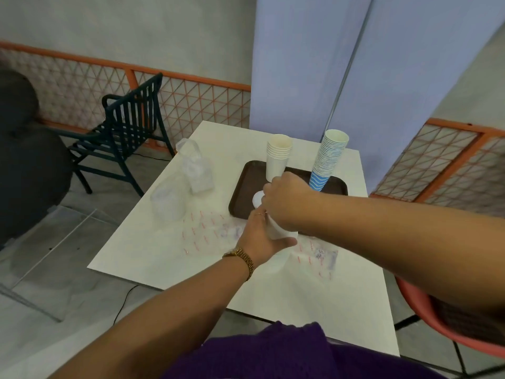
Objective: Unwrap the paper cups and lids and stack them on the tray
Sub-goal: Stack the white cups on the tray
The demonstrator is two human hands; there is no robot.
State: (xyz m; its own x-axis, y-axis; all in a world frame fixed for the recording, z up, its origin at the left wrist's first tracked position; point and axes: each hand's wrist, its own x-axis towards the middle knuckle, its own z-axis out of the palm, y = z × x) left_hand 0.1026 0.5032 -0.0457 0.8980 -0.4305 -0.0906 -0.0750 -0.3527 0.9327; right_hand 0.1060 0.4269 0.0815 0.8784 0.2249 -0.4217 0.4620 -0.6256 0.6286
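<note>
At frame centre, a white stack of lids or cups (273,220), which of the two is hard to tell, lies tilted, its long axis running from lower right to upper left over the brown tray (246,184). Right hand (287,201) curls round it, hiding its middle; left hand (262,233) grips its near end. Printed plastic wrap (207,231) lies on the white table (153,242). Two cup stacks stand upright behind.

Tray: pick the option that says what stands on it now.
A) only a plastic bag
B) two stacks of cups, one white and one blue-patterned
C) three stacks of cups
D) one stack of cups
B: on the brown tray stand a short white stack and a taller blue-patterned stack, both upright.
</note>
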